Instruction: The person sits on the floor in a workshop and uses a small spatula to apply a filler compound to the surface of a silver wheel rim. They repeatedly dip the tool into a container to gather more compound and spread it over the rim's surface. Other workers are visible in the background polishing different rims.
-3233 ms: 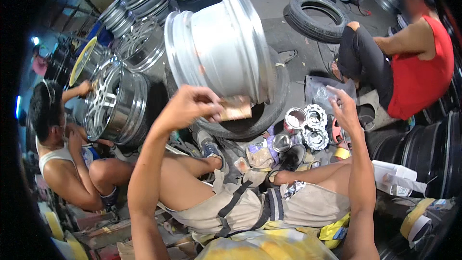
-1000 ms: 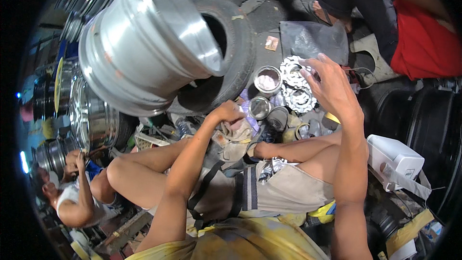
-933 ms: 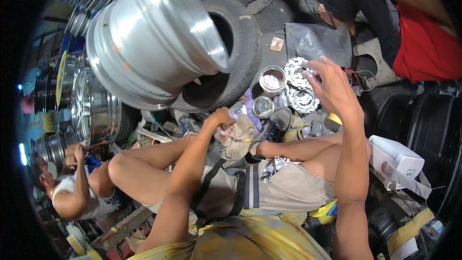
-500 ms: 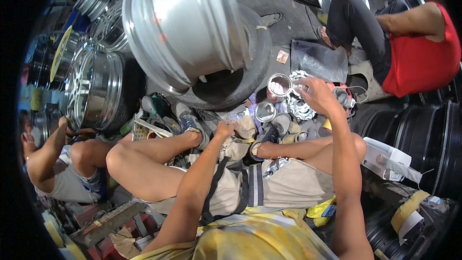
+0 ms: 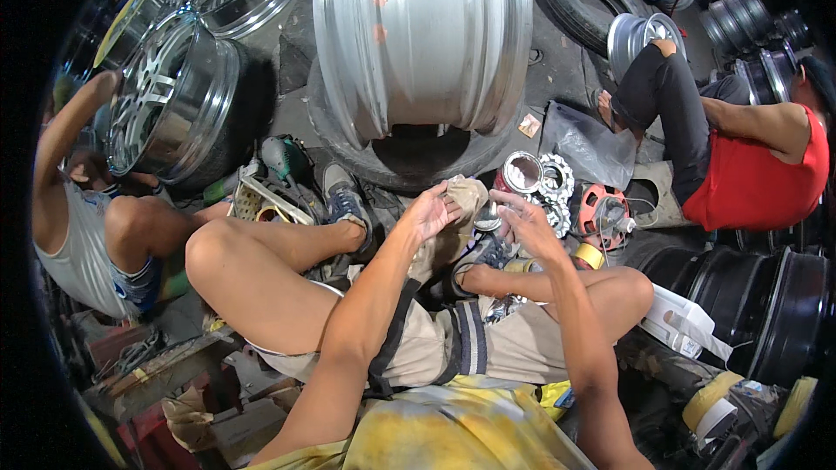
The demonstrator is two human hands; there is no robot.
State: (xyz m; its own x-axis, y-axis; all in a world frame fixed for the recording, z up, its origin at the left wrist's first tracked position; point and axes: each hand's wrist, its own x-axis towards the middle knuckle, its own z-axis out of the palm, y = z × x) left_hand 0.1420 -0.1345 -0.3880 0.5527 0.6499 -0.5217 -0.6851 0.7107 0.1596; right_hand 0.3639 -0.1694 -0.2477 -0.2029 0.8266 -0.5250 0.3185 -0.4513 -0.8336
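A wrinkled beige cloth [image 5: 468, 198] is gripped in the fingers of my left hand [image 5: 428, 214], its palm turned up. My right hand [image 5: 529, 224] hovers beside it with fingers apart and whitish residue on the tips; nothing shows in it. Just beyond stands an open can [image 5: 522, 172] with a pale inside. A smaller open tin [image 5: 488, 224] is partly covered by my right fingers. In front of me a large silver wheel rim [image 5: 418, 43] rests on a black tyre [image 5: 326, 126]. Silvery scalloped pieces [image 5: 557, 178] lie beside the can.
At left, a person [image 5: 78, 226] sits by a polished spoked wheel [image 5: 157, 96]. Another person in red [image 5: 758, 174] sits at right. A red cable reel [image 5: 603, 216], dark rims [image 5: 731, 278], a white plastic container [image 5: 679, 318] and a green power tool [image 5: 280, 157] surround my legs.
My left hand has risen and turned palm up with the cloth. My right hand has drawn back from the can toward the left hand. The view has shifted left.
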